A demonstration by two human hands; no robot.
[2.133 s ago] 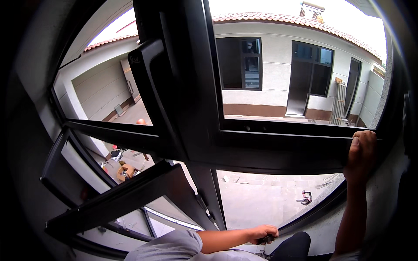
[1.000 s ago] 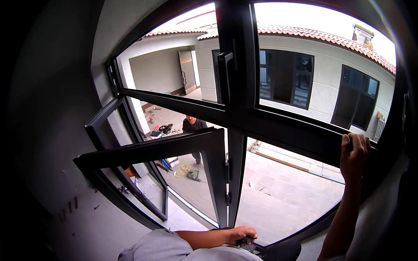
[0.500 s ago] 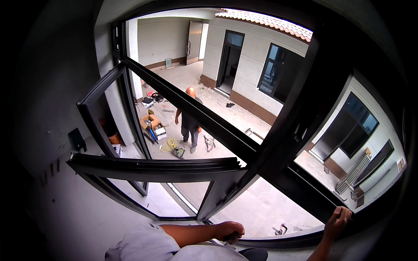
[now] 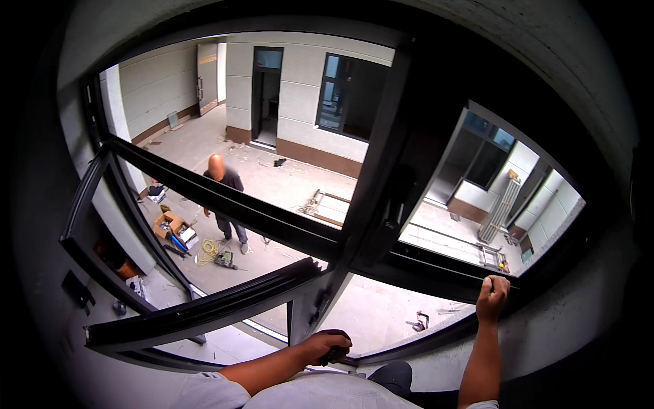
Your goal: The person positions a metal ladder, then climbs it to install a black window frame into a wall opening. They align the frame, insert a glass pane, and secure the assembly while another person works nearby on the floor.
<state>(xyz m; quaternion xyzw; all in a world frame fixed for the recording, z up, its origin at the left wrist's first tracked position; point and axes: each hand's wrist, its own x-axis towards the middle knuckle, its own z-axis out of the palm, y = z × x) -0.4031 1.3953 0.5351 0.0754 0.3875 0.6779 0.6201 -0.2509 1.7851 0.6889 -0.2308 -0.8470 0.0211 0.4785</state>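
Shifted leftward in my view since the earlier frame, the open sash (image 4: pixel 204 315) stands at near left, apparently carried by its hinged edge. Next, my left hand (image 4: pixel 327 345) clenches a dark object (image 4: pixel 335 355), too shadowed to identify; at right, my right hand (image 4: pixel 494 294) grips the window crossbar (image 4: pixel 439 273), probably for balance.

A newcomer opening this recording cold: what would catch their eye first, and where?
Probably the black window frame, its bars crossing the view, with an open sash at lower left. The right hand is curled over a crossbar at right; the left hand closes around a dark object at bottom centre. Beyond, left of centre, a co-worker stands near a yellow cable.
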